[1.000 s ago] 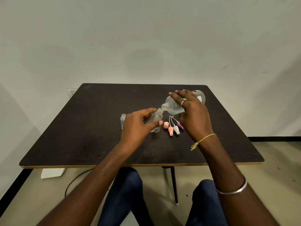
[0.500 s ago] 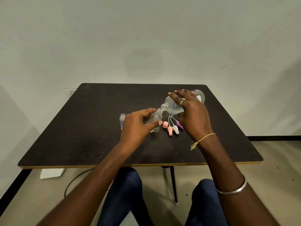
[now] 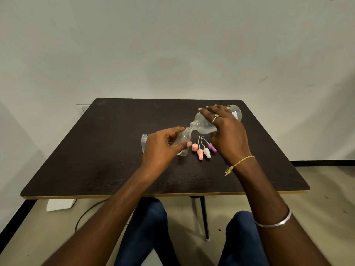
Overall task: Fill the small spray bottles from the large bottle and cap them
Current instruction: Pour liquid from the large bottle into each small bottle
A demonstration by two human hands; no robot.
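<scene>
My right hand (image 3: 227, 135) grips the large clear bottle (image 3: 203, 123), tipped on its side with its open neck pointing left. My left hand (image 3: 163, 146) holds a small clear spray bottle (image 3: 183, 138) tilted, its mouth right at the large bottle's neck. A second small open bottle (image 3: 144, 142) stands upright just left of my left hand. Another small bottle (image 3: 184, 151) shows below my left thumb, mostly hidden. Beside my right hand lie a pink cap (image 3: 194, 147) and three spray tops with tubes: pink (image 3: 200, 154), white (image 3: 207, 153), purple (image 3: 211, 147).
All of it sits mid-way across a dark brown table (image 3: 96, 150) against a pale wall. My knees show below the front edge. A white block (image 3: 60, 204) and a cable (image 3: 84, 214) lie on the floor at the left.
Both hands and the bottles keep nearly the same pose. The large bottle stays tipped against the small bottle's mouth.
</scene>
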